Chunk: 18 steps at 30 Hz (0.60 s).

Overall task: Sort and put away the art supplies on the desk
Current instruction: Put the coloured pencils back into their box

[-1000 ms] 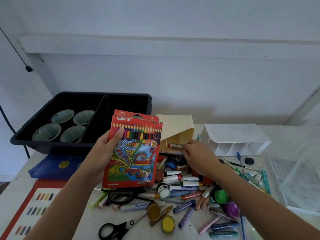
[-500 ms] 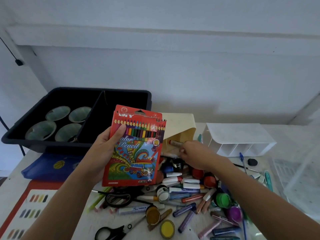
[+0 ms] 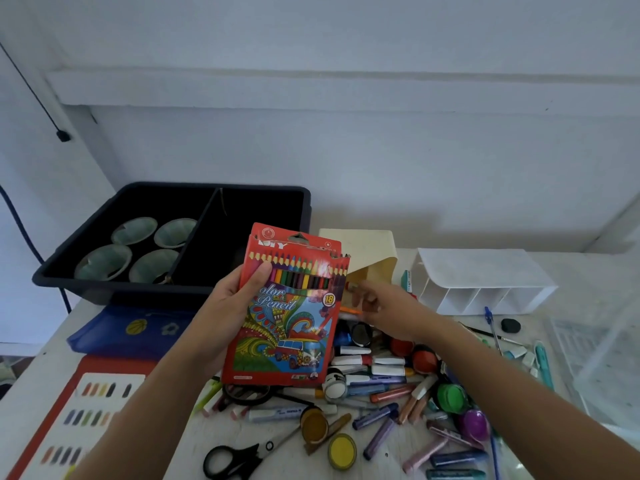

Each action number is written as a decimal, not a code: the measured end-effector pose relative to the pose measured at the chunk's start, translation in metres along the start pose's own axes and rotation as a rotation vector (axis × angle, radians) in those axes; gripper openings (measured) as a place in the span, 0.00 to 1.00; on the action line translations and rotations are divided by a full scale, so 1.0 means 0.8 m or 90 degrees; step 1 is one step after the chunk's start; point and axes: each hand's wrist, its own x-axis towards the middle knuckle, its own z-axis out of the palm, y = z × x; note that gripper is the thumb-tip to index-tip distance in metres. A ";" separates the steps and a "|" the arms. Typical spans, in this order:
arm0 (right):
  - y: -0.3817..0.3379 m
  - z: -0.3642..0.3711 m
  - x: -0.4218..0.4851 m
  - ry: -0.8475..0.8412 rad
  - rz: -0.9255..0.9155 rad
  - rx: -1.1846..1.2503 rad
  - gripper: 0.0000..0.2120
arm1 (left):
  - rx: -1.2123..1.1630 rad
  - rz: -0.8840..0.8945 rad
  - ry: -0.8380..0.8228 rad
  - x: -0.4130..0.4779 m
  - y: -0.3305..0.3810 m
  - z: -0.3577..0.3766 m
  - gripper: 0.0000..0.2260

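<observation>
Cardboard swatch card [image 3: 79, 407] at the far left lies flat on the desk [image 3: 561, 271], with a blue pouch [image 3: 131, 332] above it and a black divided bin [image 3: 173, 237] behind, four paper cups [image 3: 133, 251] in its left half. Next comes the left hand [image 3: 228, 306], closed on the colored pencil box [image 3: 287, 317]: thumb over the front near the window, fingers behind, the box held upright above the pile. That box looks light and thin, easily creased, so a hold along its side edge suits it best. Just right of its top corner, the right hand [image 3: 388, 306] pinches what seems a small crayon [image 3: 353, 286] at the mouth of a cream holder [image 3: 367, 254]; its fingers are blurred, so the grip is only probable. Below lies the loose heap of crayons [image 3: 381, 386], paint pots [image 3: 341, 450] and scissors [image 3: 239, 459], small, rolling things best gathered in handfuls. Farthest right sits a white divided organizer [image 3: 485, 278].
</observation>
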 end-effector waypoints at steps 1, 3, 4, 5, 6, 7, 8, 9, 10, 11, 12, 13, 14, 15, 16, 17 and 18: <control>0.001 0.001 -0.004 0.013 -0.007 -0.006 0.11 | 0.005 -0.001 0.002 -0.002 0.000 0.001 0.20; 0.001 0.001 -0.011 0.058 -0.015 -0.011 0.09 | 0.004 -0.002 0.002 -0.009 0.000 0.003 0.20; 0.001 0.001 -0.015 0.090 -0.017 0.001 0.08 | 0.002 0.000 0.000 -0.013 0.002 0.004 0.19; -0.001 0.000 -0.019 0.124 -0.018 0.019 0.08 | 0.003 0.004 -0.003 -0.017 0.003 0.005 0.17; -0.004 -0.002 -0.024 0.158 -0.015 0.047 0.08 | 0.009 0.010 -0.007 -0.021 0.005 0.005 0.15; -0.008 -0.004 -0.028 0.189 -0.007 0.086 0.08 | 0.017 0.018 -0.011 -0.025 0.006 0.006 0.13; -0.012 -0.007 -0.032 0.215 0.002 0.138 0.10 | 0.026 0.027 -0.015 -0.029 0.008 0.006 0.11; -0.017 -0.010 -0.036 0.235 0.013 0.197 0.11 | 0.034 0.035 -0.017 -0.033 0.009 0.006 0.10; -0.023 -0.013 -0.040 0.251 0.025 0.255 0.12 | 0.043 0.042 -0.019 -0.036 0.010 0.006 0.09; -0.029 -0.017 -0.044 0.265 0.033 0.306 0.13 | 0.052 0.049 -0.022 -0.040 0.011 0.006 0.09; -0.034 -0.020 -0.049 0.280 0.027 0.348 0.13 | 0.063 0.057 -0.027 -0.043 0.011 0.006 0.08; -0.041 -0.023 -0.054 0.296 0.006 0.374 0.13 | 0.078 0.065 -0.032 -0.047 0.011 0.006 0.07; -0.049 -0.026 -0.061 0.313 -0.029 0.372 0.13 | 0.095 0.071 -0.037 -0.050 0.011 0.005 0.07; -0.057 -0.028 -0.068 0.330 -0.072 0.337 0.12 | 0.115 0.076 -0.041 -0.054 0.011 0.005 0.07; -0.066 -0.030 -0.074 0.345 -0.121 0.278 0.11 | 0.134 0.081 -0.044 -0.057 0.010 0.005 0.06; -0.073 -0.031 -0.079 0.355 -0.170 0.205 0.10 | 0.150 0.085 -0.047 -0.060 0.010 0.005 0.06; -0.080 -0.032 -0.083 0.357 -0.217 0.126 0.09 | 0.163 0.088 -0.048 -0.062 0.009 0.005 0.06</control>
